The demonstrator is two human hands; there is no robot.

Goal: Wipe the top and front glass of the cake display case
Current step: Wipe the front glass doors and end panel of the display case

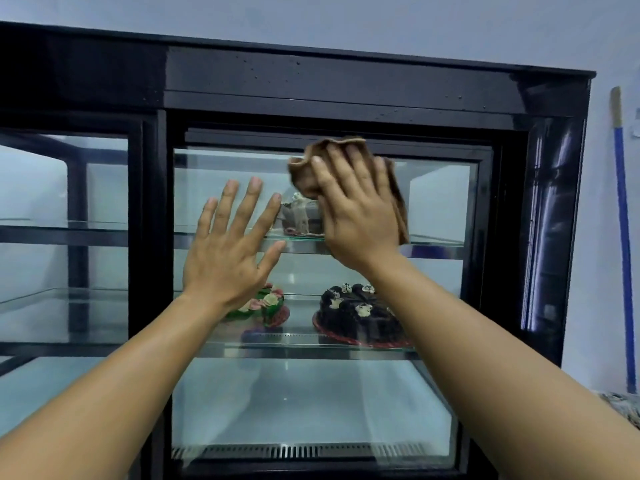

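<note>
A black-framed cake display case point(339, 77) fills the view, its front glass point(311, 403) facing me. My right hand point(356, 213) presses a brown cloth point(304, 171) flat against the upper part of the glass, fingers straight and spread over the cloth. My left hand point(232, 247) lies flat on the glass just to the left, fingers spread and holding nothing. Both forearms reach up from the bottom corners.
Inside the case, a chocolate cake point(356, 317) and a flower-topped cake point(266, 306) sit on the middle shelf, and a small cake point(298, 216) on the upper one. A blue-handled mop or broom point(623, 237) leans on the wall at right.
</note>
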